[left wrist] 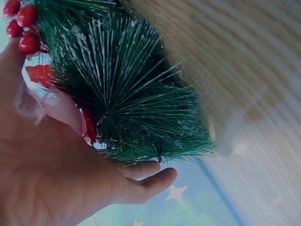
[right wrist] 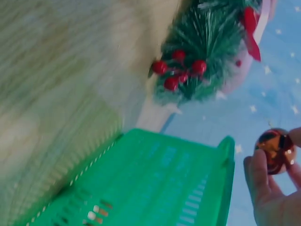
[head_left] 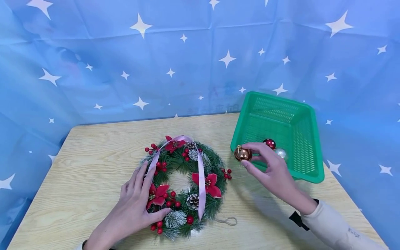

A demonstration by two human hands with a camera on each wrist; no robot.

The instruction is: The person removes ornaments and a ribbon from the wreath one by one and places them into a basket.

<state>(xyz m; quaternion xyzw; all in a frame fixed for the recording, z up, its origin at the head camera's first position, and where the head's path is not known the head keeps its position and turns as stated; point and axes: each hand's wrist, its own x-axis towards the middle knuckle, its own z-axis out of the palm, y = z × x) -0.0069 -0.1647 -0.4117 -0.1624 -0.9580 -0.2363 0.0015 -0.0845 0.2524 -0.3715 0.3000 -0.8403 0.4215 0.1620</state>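
A green Christmas wreath [head_left: 215, 156] with red flowers, berries and pinecones lies on the table. A pink ribbon [head_left: 201, 187] loops over it. My left hand [head_left: 132, 205] rests on the wreath's left side with fingers spread and fairly straight; the left wrist view shows its green needles [left wrist: 122, 89] against the hand. My right hand [head_left: 275, 170] pinches a shiny copper Christmas ball [head_left: 242, 153] between thumb and fingertips, above the basket's near left rim. In the right wrist view, the copper ball is clear of the basket.
A green plastic basket [head_left: 318, 152] stands at the right of the wooden table [head_left: 93, 156]. Inside are a red dotted ball [head_left: 269, 143] and a silvery ball [head_left: 280, 153]. A twine loop [head_left: 230, 221] lies near the wreath's lower right. Behind hangs a blue star-patterned cloth [head_left: 187, 62].
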